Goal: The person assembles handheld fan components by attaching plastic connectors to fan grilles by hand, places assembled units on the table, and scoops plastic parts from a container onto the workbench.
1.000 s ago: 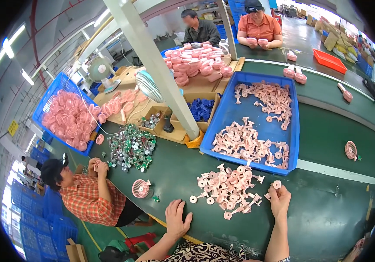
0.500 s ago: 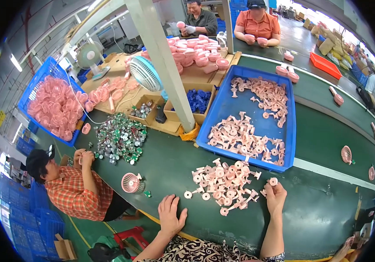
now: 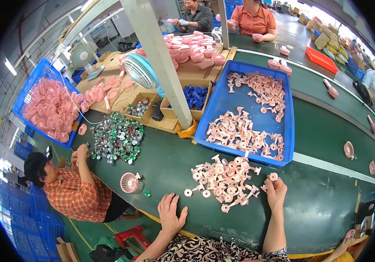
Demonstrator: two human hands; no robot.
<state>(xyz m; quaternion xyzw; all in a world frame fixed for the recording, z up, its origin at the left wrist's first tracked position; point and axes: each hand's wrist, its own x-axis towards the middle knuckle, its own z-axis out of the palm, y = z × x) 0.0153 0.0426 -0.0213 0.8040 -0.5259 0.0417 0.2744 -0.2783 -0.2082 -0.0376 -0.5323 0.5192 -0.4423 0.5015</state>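
Your right hand [image 3: 276, 192] is closed around a pink stemmed part [image 3: 273, 176], its round end showing at your fingertips, just right of the loose pile of pink parts [image 3: 224, 177] on the green worktop [image 3: 314, 198]. Your left hand [image 3: 171, 216] lies palm down with its fingers slightly spread, resting near the worktop's front edge. Beyond the pile stands a blue tray [image 3: 242, 100] carrying more such parts in two main clusters. To the left of your left hand sit a round pink fan cage [image 3: 130, 182] and a small green piece [image 3: 147, 193]; farther back is a heap of green and silver components [image 3: 118, 137].
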